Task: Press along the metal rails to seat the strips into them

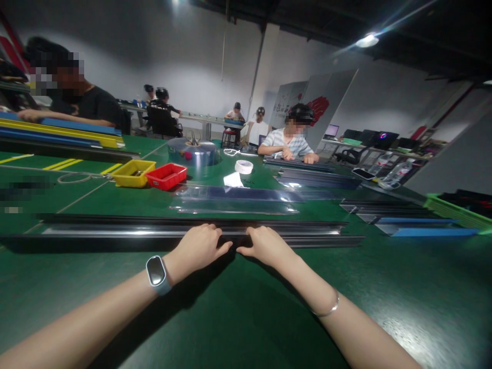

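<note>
A long black channel-shaped profile (96, 243) lies crosswise on the green table, with a shiny pale band along its inside. My left hand (200, 248) grips it near the middle, thumb on the near edge and fingers curled over into the channel. Close beside it, my right hand (268, 246) holds the same profile in a similar way, the two thumbs almost meeting. The undersides of the fingers are hidden. Just beyond the profile, clear plastic strips (238, 206) lie flat on the green table (261, 323).
A yellow bin (132, 174) and a red bin (166, 177) stand at left, near a coil of clear strip (194, 154) and a tape roll (243, 166). More profiles (400, 212) lie at right, beside a green basket (457, 212). Co-workers sit across the table.
</note>
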`<state>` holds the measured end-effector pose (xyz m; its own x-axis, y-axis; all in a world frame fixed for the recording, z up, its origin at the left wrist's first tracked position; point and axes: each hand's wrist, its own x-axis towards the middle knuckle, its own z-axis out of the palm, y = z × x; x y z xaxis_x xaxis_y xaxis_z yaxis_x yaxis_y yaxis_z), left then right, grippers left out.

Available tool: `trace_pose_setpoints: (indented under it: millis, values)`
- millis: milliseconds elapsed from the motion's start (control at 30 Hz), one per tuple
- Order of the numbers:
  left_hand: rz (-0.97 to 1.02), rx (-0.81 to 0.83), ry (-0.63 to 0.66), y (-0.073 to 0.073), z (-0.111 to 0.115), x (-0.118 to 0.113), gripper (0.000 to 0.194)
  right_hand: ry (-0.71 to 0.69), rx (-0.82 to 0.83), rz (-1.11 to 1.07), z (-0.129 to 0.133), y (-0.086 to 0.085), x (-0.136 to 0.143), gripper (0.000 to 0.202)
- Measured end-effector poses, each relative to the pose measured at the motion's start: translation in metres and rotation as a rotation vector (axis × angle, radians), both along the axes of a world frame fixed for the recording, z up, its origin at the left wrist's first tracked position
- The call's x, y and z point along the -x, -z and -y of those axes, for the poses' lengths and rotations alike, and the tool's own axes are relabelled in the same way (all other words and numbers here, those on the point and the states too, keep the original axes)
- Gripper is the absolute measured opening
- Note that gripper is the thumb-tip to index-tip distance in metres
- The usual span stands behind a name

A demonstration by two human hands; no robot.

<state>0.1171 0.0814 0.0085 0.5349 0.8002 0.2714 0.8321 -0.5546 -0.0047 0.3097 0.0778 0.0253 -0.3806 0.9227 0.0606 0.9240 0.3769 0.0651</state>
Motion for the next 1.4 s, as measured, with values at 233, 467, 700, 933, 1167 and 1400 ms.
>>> trace_pose_setpoints:
  millis: [233, 467, 700, 933, 1167, 1400]
  values:
    - [0.005, 0.008, -0.009, -0.001, 0.001, 0.000, 0.049, 0.019, -0.022, 0.028, 0.001, 0.000, 0.001, 0.041]
    - [0.000, 0.005, -0.007, -0.001, 0.000, 0.001, 0.049, 0.024, -0.025, 0.027, 0.000, 0.001, 0.000, 0.042]
    - [0.009, 0.002, 0.004, -0.002, 0.001, 0.000, 0.050, 0.072, 0.002, 0.062, 0.001, -0.001, -0.002, 0.046]
    - [-0.003, -0.006, 0.010, 0.000, 0.000, 0.001, 0.047, -0.001, -0.065, 0.079, 0.002, 0.001, 0.004, 0.044]
    - [0.024, -0.002, 0.012, -0.003, 0.002, -0.001, 0.038, -0.187, -0.039, -0.128, -0.002, 0.005, 0.013, 0.035]
    - [0.015, 0.058, 0.024, -0.002, -0.001, -0.003, 0.033, -0.142, 0.030, -0.112, -0.006, 0.006, 0.017, 0.040]
